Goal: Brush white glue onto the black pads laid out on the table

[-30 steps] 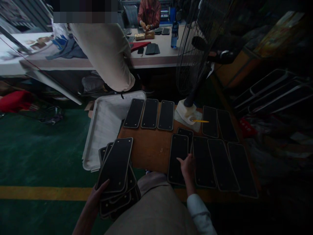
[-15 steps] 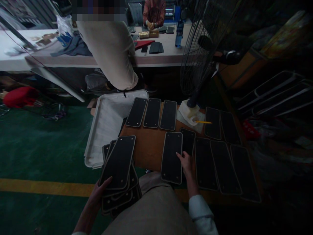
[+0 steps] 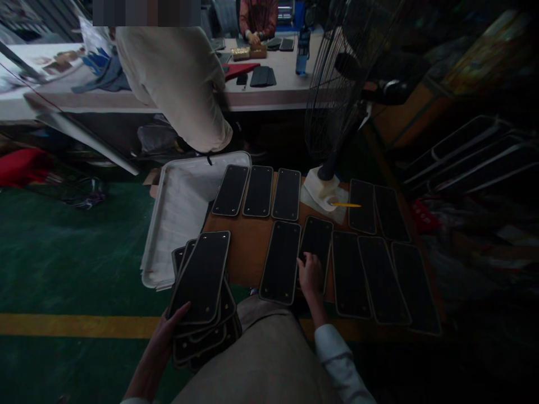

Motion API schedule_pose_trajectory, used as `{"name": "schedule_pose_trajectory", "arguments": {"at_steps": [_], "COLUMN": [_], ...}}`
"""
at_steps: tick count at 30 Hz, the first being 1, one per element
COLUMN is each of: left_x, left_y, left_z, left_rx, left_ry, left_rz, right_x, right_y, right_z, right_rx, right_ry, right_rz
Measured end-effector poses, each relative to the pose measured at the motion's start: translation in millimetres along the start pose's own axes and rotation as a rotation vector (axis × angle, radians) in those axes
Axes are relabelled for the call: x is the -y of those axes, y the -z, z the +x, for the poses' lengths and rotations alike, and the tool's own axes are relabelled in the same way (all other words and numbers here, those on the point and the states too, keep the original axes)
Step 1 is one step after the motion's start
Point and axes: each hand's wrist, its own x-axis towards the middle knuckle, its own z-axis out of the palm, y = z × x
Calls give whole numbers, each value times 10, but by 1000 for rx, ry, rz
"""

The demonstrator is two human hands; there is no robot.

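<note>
My left hand is closed on the lower left edge of a fanned stack of black panels, its thumb on the top one. These are flat rounded rectangles with pale edging and small metal studs near the corners. My right hand is closed at the right edge of another black panel, with its thumb at that edge and its fingers curled. This panel lies slightly tilted, its near end past the brown tabletop's front edge. Beneath and behind my right hand is a neighbouring panel, partly covered by the hand.
Several more panels lie along the right; three are lined up at the back. A fan, a white container and a yellow stick stand behind. At left is a white bin. Two people are by the long table.
My right hand and its panel have shifted left, and the panel has turned slightly, uncovering more of the neighbouring one. My left hand still holds the stack. The view has shifted a little.
</note>
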Motion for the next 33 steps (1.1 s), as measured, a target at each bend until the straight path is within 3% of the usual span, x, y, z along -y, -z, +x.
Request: {"name": "schedule_pose_trajectory", "arguments": {"at_steps": [4, 8, 14, 24, 33], "left_x": [6, 1, 12, 129, 121], "left_y": [12, -5, -28, 61, -17], "left_z": [-3, -43, -78, -3, -155], "left_rx": [28, 19, 17, 49, 56], "left_ry": [-12, -44, -103, -117, -90], "left_rz": [9, 20, 22, 19, -35], "right_x": [-253, -416, -466, -627, -587], "right_y": [170, 205, 258, 306, 215], "right_z": [-148, -298, -349, -458, -359], "right_rx": [-18, 8, 38, 27, -85], "right_ry": [52, 124, 168, 188, 108], "right_rz": [-90, -255, -346, -296, -246]}}
